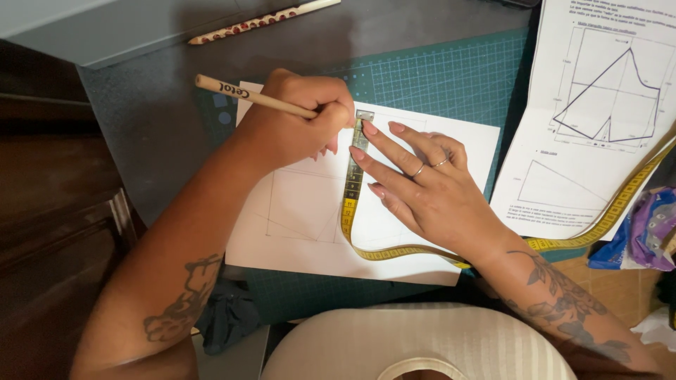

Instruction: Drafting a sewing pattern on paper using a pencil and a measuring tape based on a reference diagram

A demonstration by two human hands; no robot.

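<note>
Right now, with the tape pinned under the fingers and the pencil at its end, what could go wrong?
The yellow measuring tape is soft and held only by the right hand fingertips; it curls loose below them, so it may slip and skew the line. The left hand rests on the white paper over faint pencil lines and might smudge them while holding the pencil.

Yellow measuring tape point(350, 200) with black markings lies on a white sheet point(394, 232) bearing faint pencil lines, over a dark green gridded cutting mat point(451, 77); the pencil point(246, 93) is tan wood, another point(260, 21) red-spotted.
</note>
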